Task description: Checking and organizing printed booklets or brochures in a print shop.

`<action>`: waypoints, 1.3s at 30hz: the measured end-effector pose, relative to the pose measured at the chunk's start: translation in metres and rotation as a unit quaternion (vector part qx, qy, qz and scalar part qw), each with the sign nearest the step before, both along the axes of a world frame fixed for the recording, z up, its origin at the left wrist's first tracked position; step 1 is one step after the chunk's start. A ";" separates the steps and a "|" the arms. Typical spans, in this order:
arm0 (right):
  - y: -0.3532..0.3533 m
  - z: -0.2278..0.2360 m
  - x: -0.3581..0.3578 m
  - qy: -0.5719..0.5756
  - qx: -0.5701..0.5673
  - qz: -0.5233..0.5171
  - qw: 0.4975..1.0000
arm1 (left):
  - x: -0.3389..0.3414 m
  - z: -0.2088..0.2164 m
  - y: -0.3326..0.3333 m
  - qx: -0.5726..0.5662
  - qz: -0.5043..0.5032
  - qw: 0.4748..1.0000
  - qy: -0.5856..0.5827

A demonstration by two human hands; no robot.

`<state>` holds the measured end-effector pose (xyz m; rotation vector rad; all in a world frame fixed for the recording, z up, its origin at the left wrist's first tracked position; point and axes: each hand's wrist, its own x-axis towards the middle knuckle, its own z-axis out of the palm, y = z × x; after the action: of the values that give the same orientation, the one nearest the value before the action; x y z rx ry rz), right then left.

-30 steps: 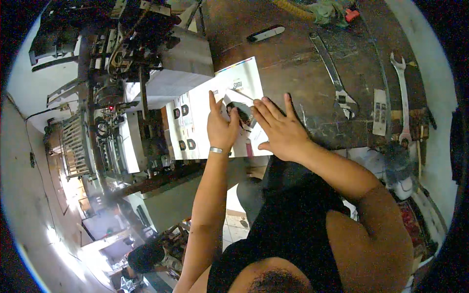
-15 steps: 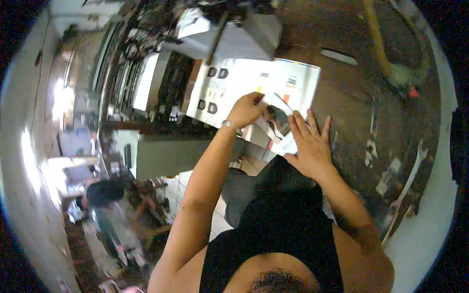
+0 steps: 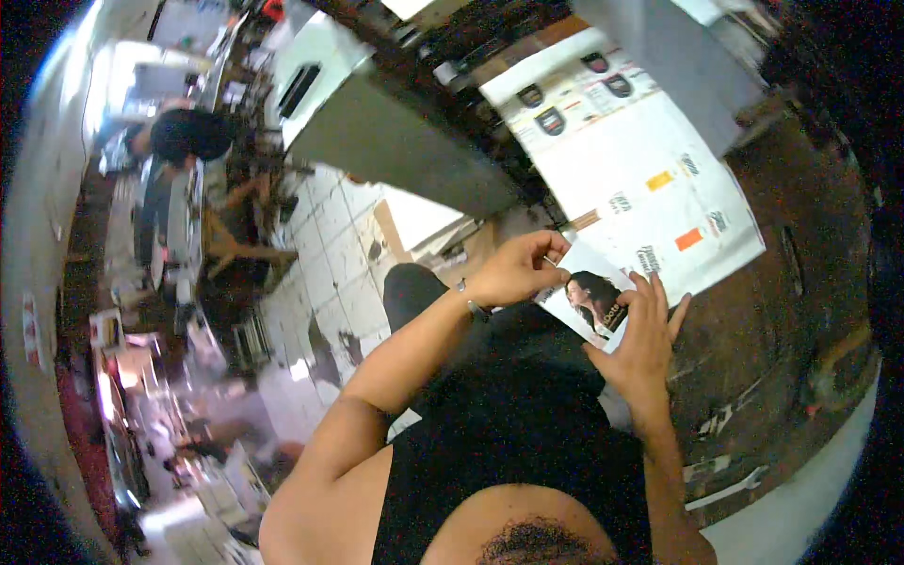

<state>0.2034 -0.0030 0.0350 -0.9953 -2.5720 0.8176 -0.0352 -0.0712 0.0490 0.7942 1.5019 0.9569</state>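
A small white printed leaflet (image 3: 556,303) with a dark-haired portrait picture lies between my two hands, close to my body. My left hand (image 3: 513,270) pinches its left upper edge between thumb and fingers. Along the opposite edge, my right hand (image 3: 642,344) grips it, with the thumb below and the fingers at the upper right. Whether the leaflet is one sheet or folded I cannot tell. Beyond it, a large white printed sheet (image 3: 603,155) with dark badge shapes and orange and yellow blocks is spread on the dark wooden table (image 3: 744,344). The leaflet overlaps its near edge.
A pale cabinet (image 3: 395,141) stands left of the table, with a grey metal panel (image 3: 683,61) behind the sheet. A wrench (image 3: 734,488) lies at the lower right. On the left, a person (image 3: 188,141) is beside a wooden bench (image 3: 240,240) on the tiled floor (image 3: 330,226).
The view has turned, so the sheet now appears farther right. The leaflet has come off the sheet toward my body. My right hand has gone from lying flat to gripping its edge.
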 end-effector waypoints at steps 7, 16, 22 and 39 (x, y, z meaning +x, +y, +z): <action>-0.017 -0.014 -0.048 0.095 -0.013 0.112 0.989 | -0.035 -0.005 -0.064 0.053 0.094 0.973 -0.203; -0.059 -0.007 -0.175 0.142 -0.200 0.323 0.914 | -0.031 -0.044 -0.142 0.284 0.252 0.922 -0.079; -0.112 0.001 -0.247 -0.032 -0.187 0.388 0.902 | -0.065 -0.087 -0.193 0.341 0.360 0.835 -0.240; -0.088 0.117 -0.495 -0.206 0.252 0.470 0.821 | -0.144 -0.102 -0.419 0.262 0.704 0.579 -0.316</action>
<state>-0.2920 -0.0913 0.1525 0.3754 -3.3622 -0.0019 -0.1790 -0.4900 -0.0526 -0.6744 0.9274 2.5947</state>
